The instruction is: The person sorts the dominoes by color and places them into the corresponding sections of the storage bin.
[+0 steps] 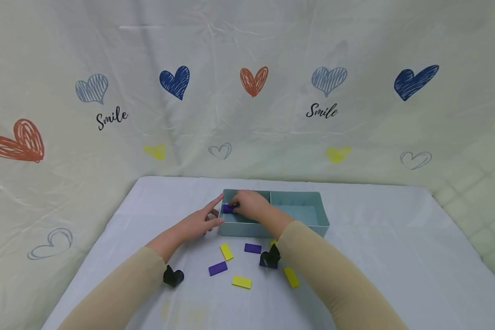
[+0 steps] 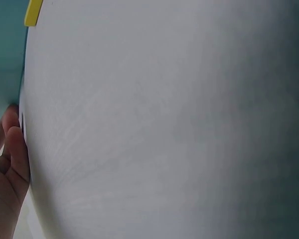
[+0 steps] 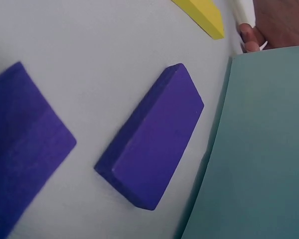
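Observation:
In the head view, my right hand (image 1: 252,205) reaches down into the left compartment of a blue-green box (image 1: 272,230), its fingertips pinching the right end of a purple block (image 1: 227,209). Outstretched fingers of my left hand (image 1: 195,225) touch the box's left end from outside; that hand (image 2: 10,174) shows at the left edge of the left wrist view, beside the box wall (image 2: 5,59). The right wrist view shows the box wall (image 3: 254,139) and my left hand (image 3: 281,25) beyond it, but not my right fingers.
In front of the box lie several loose blocks, purple (image 1: 217,268) and yellow (image 1: 241,282). One dark shape (image 1: 173,277) is by my left sleeve, another (image 1: 270,255) overlaps a purple block. A divider (image 1: 270,198) splits the box. Behind hangs a heart-printed cloth (image 1: 214,119).

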Demonstrator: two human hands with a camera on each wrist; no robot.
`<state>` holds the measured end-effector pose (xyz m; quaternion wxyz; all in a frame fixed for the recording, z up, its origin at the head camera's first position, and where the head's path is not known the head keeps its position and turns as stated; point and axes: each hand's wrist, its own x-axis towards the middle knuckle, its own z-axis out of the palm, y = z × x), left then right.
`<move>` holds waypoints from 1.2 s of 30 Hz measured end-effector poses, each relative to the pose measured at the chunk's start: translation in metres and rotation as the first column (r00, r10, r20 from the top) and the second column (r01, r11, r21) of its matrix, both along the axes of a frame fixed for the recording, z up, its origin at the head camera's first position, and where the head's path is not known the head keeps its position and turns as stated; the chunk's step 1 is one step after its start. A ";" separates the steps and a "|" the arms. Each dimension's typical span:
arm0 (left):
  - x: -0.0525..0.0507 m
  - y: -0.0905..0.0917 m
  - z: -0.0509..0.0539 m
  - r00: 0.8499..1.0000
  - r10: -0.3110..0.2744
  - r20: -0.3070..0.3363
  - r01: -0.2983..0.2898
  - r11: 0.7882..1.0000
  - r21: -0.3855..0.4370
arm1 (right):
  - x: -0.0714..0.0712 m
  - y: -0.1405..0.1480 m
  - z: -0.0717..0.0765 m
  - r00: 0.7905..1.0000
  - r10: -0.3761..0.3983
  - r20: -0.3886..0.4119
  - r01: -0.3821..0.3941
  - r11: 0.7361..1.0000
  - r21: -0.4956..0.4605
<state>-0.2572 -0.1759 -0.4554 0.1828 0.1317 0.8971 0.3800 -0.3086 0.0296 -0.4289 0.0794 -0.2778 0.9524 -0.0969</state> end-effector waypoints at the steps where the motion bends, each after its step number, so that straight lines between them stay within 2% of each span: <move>1: 0.000 0.000 0.000 1.000 0.001 0.000 -0.001 1.000 -0.001 | 0.000 0.000 0.001 1.000 0.001 0.003 -0.001 1.000 0.003; 16: -0.001 0.000 -0.002 1.000 0.001 -0.011 -0.001 1.000 -0.001 | 0.006 0.005 0.004 0.999 0.035 -0.005 -0.035 0.998 0.050; 26: -0.003 -0.001 -0.005 1.000 0.007 -0.006 -0.007 1.000 -0.010 | 0.010 0.012 0.011 0.999 0.016 -0.032 -0.016 1.000 0.009; 36: -0.004 0.002 -0.005 1.000 0.023 0.006 -0.023 0.999 -0.022 | 0.022 0.024 0.023 0.999 0.011 -0.036 -0.013 0.998 -0.058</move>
